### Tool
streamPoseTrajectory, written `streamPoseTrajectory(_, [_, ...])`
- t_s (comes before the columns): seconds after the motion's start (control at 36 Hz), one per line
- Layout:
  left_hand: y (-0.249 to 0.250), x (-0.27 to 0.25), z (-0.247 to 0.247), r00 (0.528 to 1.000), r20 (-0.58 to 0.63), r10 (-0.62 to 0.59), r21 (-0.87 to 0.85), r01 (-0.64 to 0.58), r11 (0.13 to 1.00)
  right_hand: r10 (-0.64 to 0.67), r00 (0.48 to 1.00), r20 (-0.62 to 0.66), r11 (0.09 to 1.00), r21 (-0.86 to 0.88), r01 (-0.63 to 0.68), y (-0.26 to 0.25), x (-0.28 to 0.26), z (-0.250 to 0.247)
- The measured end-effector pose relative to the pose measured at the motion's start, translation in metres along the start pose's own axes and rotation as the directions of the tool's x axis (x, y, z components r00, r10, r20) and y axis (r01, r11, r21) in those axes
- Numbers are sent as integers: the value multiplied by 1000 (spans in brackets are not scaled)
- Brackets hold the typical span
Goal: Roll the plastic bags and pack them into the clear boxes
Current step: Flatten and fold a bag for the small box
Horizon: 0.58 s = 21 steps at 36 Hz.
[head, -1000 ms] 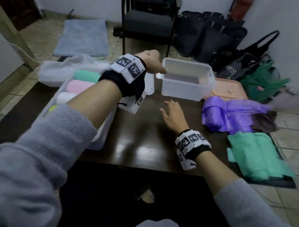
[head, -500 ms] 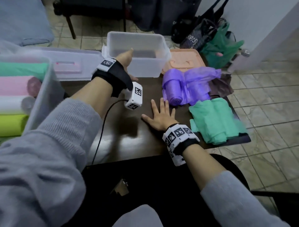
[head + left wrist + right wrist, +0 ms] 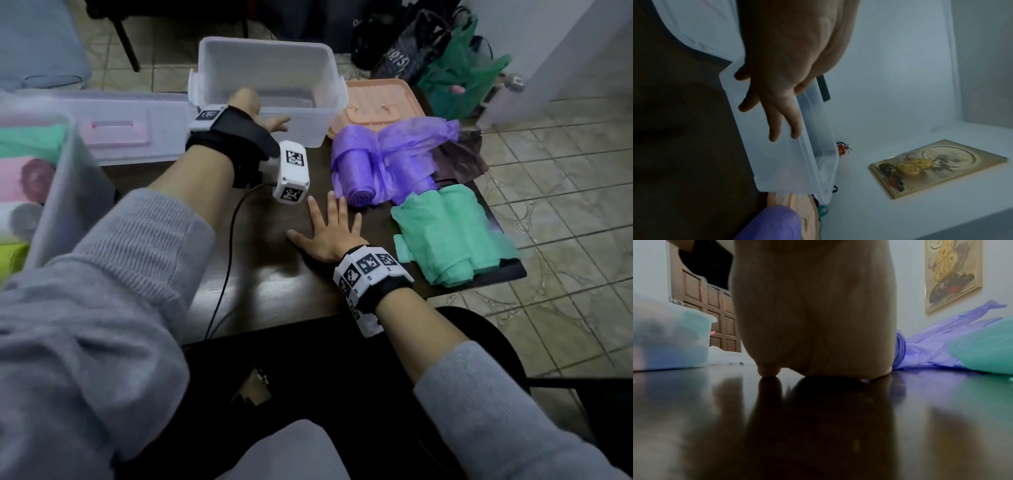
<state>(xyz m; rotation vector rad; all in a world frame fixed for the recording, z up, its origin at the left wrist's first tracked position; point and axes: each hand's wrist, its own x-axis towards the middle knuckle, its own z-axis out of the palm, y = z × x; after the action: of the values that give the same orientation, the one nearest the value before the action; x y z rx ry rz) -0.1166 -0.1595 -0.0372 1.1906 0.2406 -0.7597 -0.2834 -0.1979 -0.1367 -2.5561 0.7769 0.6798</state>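
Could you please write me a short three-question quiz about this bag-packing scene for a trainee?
1. True or false: the right hand holds a purple bag.
2. Which bags lie nearest the table's right edge? A) the purple bags B) the green bags C) pink bags
3. Fill in: the left hand grips the near wall of the ____.

Key
1. False: it lies flat on the table, fingers spread, holding nothing.
2. B
3. The empty box, thumb inside, fingers outside, as the left wrist view shows.
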Motion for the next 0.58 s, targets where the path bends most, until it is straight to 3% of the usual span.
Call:
streamPoseTrajectory(0.11, [6, 1, -11, 1000, -5, 26, -92, -26, 995, 1, 1000, -5, 1000, 9, -1, -1, -2, -2])
streamPoseTrajectory(0.31, [27, -41, -52, 986, 2, 165, 197, -162, 967, 12, 1000, -6, 1000, -11, -12, -3, -7, -3])
streamPoseTrajectory(0.47, [33, -76, -102, 923, -58, 381, 437, -319, 841, 15, 1000, -6, 999, -34, -16, -4, -9, -3])
streamPoseTrajectory(0.53, [29, -78, -116, 923, -55, 381, 503, -304, 809, 16, 1000, -9, 999, -44, -16, -4, -10, -4])
streamPoseTrajectory(0.58, [23, -78, -125, 926, -132, 354, 467, -257, 846, 20, 1000, -14, 998, -53, -21, -5, -10, -4])
